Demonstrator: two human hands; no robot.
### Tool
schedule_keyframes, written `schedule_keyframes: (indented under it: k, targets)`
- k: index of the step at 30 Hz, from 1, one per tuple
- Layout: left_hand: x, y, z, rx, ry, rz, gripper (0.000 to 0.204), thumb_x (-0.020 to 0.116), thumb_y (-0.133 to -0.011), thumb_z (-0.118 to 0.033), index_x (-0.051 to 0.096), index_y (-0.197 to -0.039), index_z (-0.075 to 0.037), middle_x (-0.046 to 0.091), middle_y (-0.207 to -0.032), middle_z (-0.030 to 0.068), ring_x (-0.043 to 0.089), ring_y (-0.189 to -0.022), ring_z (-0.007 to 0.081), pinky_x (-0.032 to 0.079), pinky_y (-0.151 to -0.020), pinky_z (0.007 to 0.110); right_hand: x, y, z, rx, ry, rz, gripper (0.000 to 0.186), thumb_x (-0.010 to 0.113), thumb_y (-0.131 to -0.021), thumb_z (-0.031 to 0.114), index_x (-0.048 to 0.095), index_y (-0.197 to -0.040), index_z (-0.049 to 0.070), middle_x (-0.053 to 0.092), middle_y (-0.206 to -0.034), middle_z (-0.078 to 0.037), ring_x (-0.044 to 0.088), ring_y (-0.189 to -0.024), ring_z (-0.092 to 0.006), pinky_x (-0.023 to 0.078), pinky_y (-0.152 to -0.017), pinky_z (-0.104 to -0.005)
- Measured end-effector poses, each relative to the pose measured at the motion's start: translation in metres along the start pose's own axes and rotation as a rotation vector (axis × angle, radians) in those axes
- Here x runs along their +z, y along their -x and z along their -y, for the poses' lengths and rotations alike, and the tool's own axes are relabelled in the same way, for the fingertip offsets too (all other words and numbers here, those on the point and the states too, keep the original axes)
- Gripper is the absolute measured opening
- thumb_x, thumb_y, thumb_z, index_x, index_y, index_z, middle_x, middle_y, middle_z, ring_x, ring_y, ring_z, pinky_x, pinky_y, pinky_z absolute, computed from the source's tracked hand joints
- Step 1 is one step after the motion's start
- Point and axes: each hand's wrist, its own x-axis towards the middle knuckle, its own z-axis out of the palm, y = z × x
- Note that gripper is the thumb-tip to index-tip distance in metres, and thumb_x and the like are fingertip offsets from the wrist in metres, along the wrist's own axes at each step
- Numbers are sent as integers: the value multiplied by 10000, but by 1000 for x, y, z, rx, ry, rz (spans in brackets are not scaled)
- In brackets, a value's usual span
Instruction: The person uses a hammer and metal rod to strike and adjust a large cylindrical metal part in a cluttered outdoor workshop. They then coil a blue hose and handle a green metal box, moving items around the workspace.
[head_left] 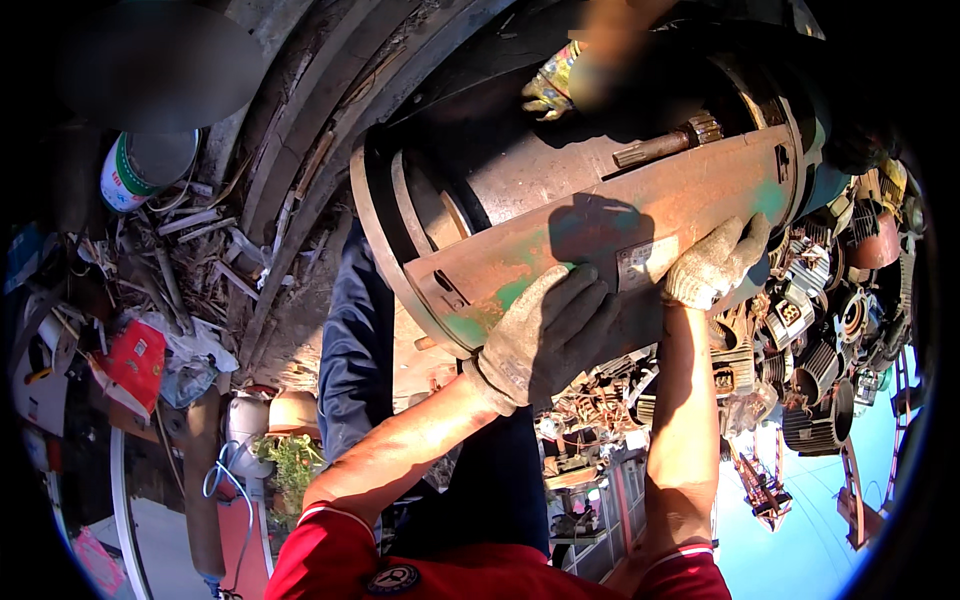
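A big drum-shaped metal housing (pixel 510 245), rust-brown with green paint patches, has round end rings and an open side. My left hand (pixel 545 330), in a grey-white work glove, grips the near side of its flat panel, fingers bent against the metal. Farther right, my right hand (pixel 715 265), gloved too, grips the same panel past a small metal plate (pixel 646 262). Both thumbs are hard to make out. A toothed shaft (pixel 665 145) shows in the opening. Beyond it is a co-worker's hand (pixel 552 85) in a patterned glove, its forearm blurred.
Curved timber strips (pixel 300 130) and wood scraps lie at the left, by a white-green bucket (pixel 135 175) and a red bag (pixel 133 362). Motor parts and scrap metal (pixel 815 345) are heaped at the right. My leg (pixel 355 340) is close to the housing's left end.
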Motion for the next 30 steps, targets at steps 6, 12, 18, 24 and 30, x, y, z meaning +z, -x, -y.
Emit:
schedule_keyframes:
  k: [6,12,18,24,30]
  targets:
    - [19,8,2,-6,-122,-87,328,717,-875,-161,731,-1196,-96,650,-1279,96,582,-1291,282,488,-1106,443,3,1,20,157,-240,54,556,457,-1051,218,378,-1521,-68,469,-1502,-242,556,-1304,-318,460,-1121,-404]
    - [23,7,2,-18,-124,-121,264,677,-913,-162,742,-1165,-120,665,-1267,72,604,-1270,260,496,-1103,412,1,-2,15,155,-138,46,589,479,-1056,293,392,-1520,-60,487,-1503,-237,581,-1276,-319,474,-1090,-384]
    - [23,9,3,10,-135,-69,278,711,-872,-200,756,-1129,-104,691,-1214,94,618,-1237,277,489,-1073,452,-1,-2,17,75,-29,18,611,513,-1056,337,436,-1468,-106,502,-1468,-267,538,-1301,-343,422,-1124,-410]
    - [18,-1,6,43,-68,5,334,775,-787,-201,753,-1087,-57,692,-1166,132,629,-1163,320,512,-953,490,5,-8,-13,98,-70,-41,623,556,-1041,353,447,-1476,-79,555,-1433,-238,592,-1232,-317,459,-1086,-385]
    - [-51,-42,-6,-235,310,38,383,748,-826,-66,726,-1203,-3,663,-1235,214,631,-1210,386,542,-1009,506,6,-5,-14,-17,69,-44,559,538,-1044,285,465,-1484,-52,512,-1494,-213,519,-1348,-315,394,-1155,-399]
